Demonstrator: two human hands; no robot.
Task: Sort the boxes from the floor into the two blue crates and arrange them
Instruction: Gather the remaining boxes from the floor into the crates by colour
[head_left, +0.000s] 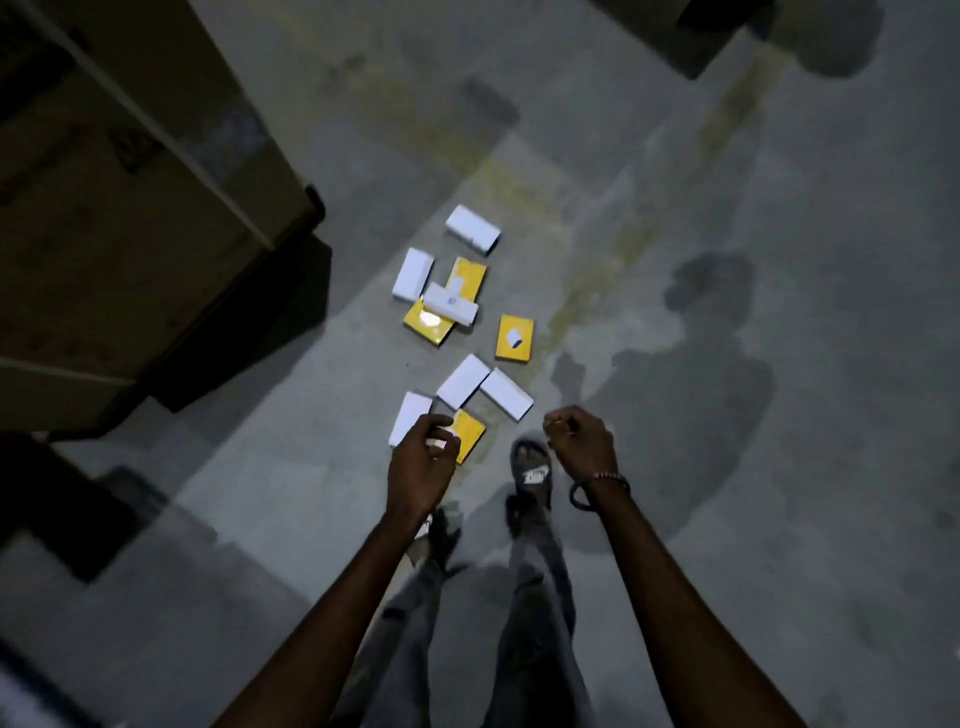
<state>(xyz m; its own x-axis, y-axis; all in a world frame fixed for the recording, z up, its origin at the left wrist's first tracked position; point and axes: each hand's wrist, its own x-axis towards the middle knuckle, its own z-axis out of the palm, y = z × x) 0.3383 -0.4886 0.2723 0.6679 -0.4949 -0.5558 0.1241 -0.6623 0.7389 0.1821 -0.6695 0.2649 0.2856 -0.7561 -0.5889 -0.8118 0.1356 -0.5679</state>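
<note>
Head view: the white and yellow boxes (470, 317) lie scattered on the floor (675, 260) at twelve o'clock of the feet. The left hand (421, 457) and right hand (579, 441) hang loosely curled, holding nothing. No blue crates show. Picking up seems just starting; next, stoop and grasp the nearest box.

The left hand (422, 451) partly hides a yellow box (469, 434).

No legible text anywhere. White mark on strap of black sandal (531, 475) looks like a logo, too blurred to read. Small bluish mark on white box (451, 305) lying across two yellow ones, can't make it out. White sticker w/ dark spot on lone yellow box (514, 338), unreadable. Big cardboard carton (130, 208) at left: faint print, illegible.
</note>
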